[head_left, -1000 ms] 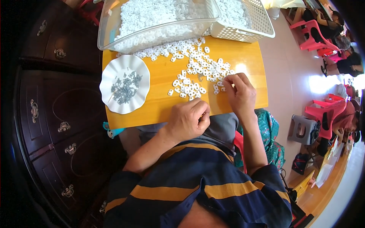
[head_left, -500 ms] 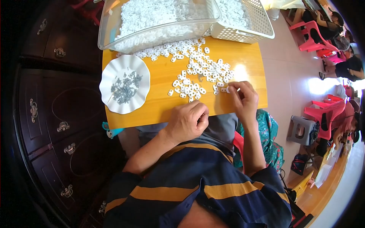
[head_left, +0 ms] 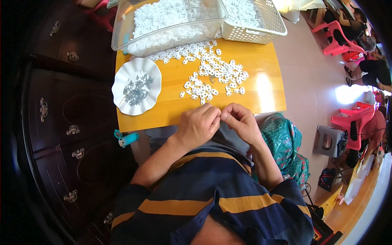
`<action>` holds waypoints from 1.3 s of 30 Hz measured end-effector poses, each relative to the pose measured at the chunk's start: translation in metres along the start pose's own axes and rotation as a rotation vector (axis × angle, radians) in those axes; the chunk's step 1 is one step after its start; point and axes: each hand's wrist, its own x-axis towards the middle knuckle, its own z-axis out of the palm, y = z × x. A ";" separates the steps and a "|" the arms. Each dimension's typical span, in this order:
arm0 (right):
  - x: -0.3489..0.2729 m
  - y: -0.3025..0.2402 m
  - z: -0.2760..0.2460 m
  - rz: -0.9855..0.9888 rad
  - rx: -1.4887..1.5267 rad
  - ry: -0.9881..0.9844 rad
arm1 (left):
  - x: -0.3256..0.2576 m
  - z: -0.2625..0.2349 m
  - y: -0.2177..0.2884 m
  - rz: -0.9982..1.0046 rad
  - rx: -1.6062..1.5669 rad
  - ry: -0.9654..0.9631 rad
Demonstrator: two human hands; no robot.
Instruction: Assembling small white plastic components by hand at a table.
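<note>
My left hand and my right hand meet at the fingertips over the near edge of the yellow wooden table. Both are closed in a pinch. Whatever sits between the fingers is too small and too covered to name. Just beyond my hands lie loose white oval plastic pieces with two holes, with a denser cluster behind them. To the left stands a white scalloped plate holding many small grey metal pins.
At the table's far side stand a clear plastic bin and a white perforated basket, both heaped with white pieces. Dark drawers line the left. A teal bottle is below the table's left corner; a green bag sits right. Other people sit far right.
My right hand has come back from the white pieces on the right and now touches my left hand. The left hand stays near the table edge. The view has shifted slightly.
</note>
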 end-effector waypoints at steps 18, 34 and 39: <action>-0.017 -0.004 -0.004 -0.118 0.031 -0.080 | -0.038 -0.003 0.039 -0.142 -0.267 0.204; 0.036 0.016 -0.041 -0.689 -1.071 0.558 | -0.084 0.013 0.041 -0.105 -0.099 0.177; 0.037 0.022 -0.038 -0.688 -1.105 0.553 | -0.093 0.012 0.042 -0.183 -0.075 0.164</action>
